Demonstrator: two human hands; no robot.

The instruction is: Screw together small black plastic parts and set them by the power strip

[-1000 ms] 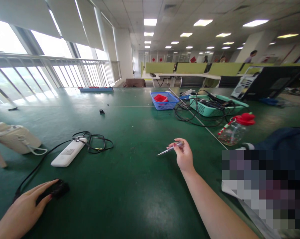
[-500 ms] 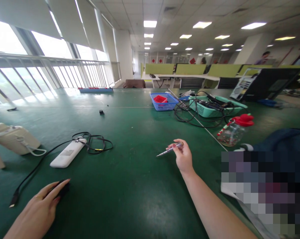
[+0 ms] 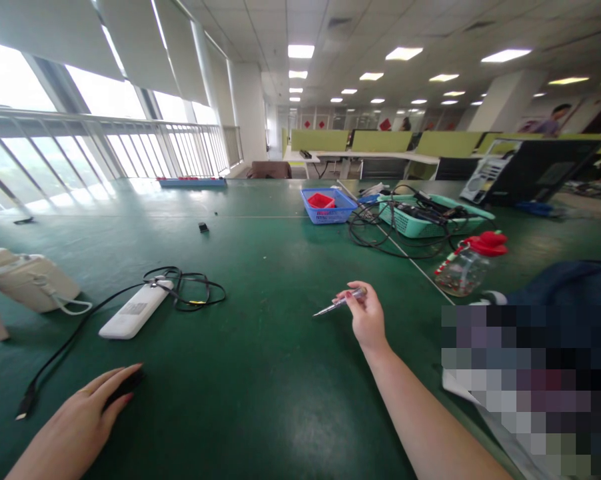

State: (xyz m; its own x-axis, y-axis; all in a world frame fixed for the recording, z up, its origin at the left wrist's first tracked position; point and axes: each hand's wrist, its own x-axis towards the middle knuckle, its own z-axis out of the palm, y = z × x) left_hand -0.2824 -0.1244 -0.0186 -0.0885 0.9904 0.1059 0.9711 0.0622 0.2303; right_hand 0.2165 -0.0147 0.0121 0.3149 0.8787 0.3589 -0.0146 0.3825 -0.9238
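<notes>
My right hand (image 3: 366,313) is closed around the clear handle of a slim screwdriver (image 3: 339,304). The screwdriver is held at a slant over the green tabletop, its thin metal tip pointing left and down. At the lower left, my left hand (image 3: 83,413) has its fingers and thumb bent around a small black object (image 3: 129,383), mostly hidden beneath them, so its kind is unclear. Just beyond that hand lies a white power bank (image 3: 136,311). A black USB cable (image 3: 75,333) trails over it and down to the left, with its plug near my left hand.
A cream flask (image 3: 33,280) stands far left. A small black piece (image 3: 203,227) lies mid-table. Further back are a blue basket (image 3: 329,215) and a green basket (image 3: 415,229) heaped with cables. On the right are a red-lidded bottle (image 3: 468,270) and a dark blue bag (image 3: 570,283).
My left hand has shifted slightly, and its thumb now reaches further forward under the fingers. My right hand and the screwdriver are almost still. A distant person has moved right.
</notes>
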